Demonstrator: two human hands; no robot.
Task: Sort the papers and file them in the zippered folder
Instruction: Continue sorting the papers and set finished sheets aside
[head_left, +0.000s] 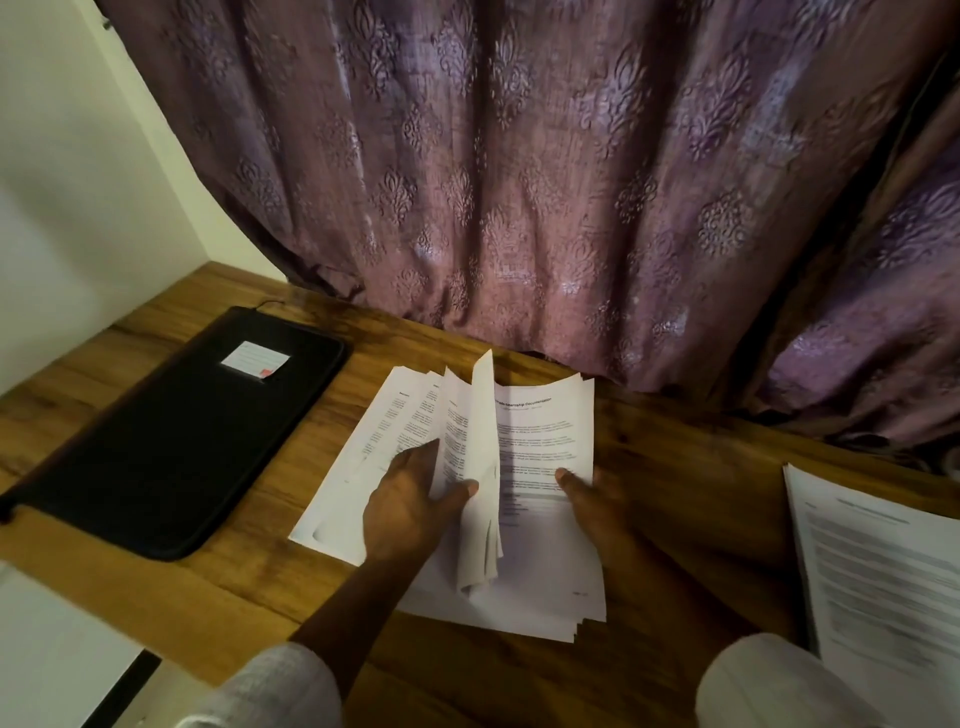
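On the wooden desk (680, 467) below purple curtains (519, 182), the left hand (410, 504) pinches lifted papers (480, 436). The right hand (597, 499) touches them, grip unclear.

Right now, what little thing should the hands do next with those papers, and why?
Probably the left hand should lay its lifted sheets down onto the fanned pages beside them: they stand half-turned, the right hand touches the titled page below, and the zippered folder lies shut.
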